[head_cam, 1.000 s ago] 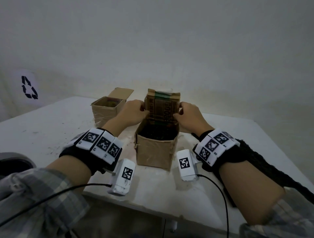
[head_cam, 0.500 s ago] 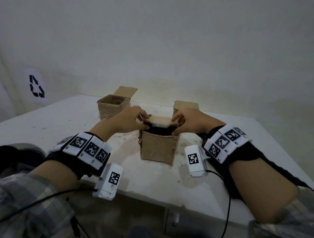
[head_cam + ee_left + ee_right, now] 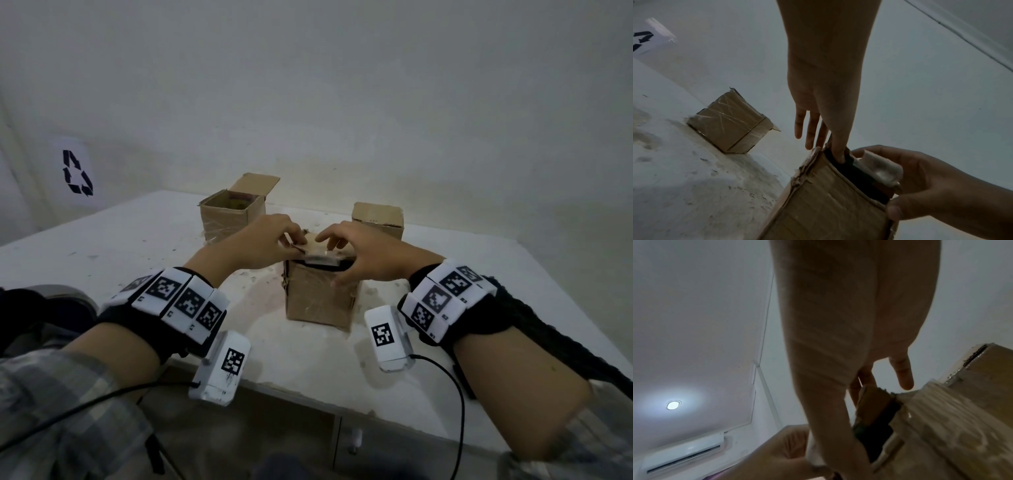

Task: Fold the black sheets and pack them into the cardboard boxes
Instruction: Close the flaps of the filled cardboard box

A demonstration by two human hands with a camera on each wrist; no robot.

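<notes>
A brown cardboard box (image 3: 322,301) stands mid-table with a black sheet (image 3: 322,266) showing in the dark gap under its top flap (image 3: 323,254). The flap lies almost flat over the opening. My left hand (image 3: 296,245) pinches the flap's left end, thumb (image 3: 838,154) tucked into the gap over the black sheet (image 3: 857,177). My right hand (image 3: 334,262) grips the flap's taped front edge (image 3: 879,170), fingers on top and thumb on the box front (image 3: 828,204). In the right wrist view the box (image 3: 945,426) and its dark opening show beside my right hand.
An open-topped cardboard box (image 3: 228,219) stands at the back left. A closed box (image 3: 376,219) sits behind the right hand. The white table (image 3: 102,246) is scuffed. Its front edge is near my wrists. Black fabric drapes under the right forearm (image 3: 548,329).
The flap, upright a second ago, has been folded down over the opening by both hands, which have closed in over the box top.
</notes>
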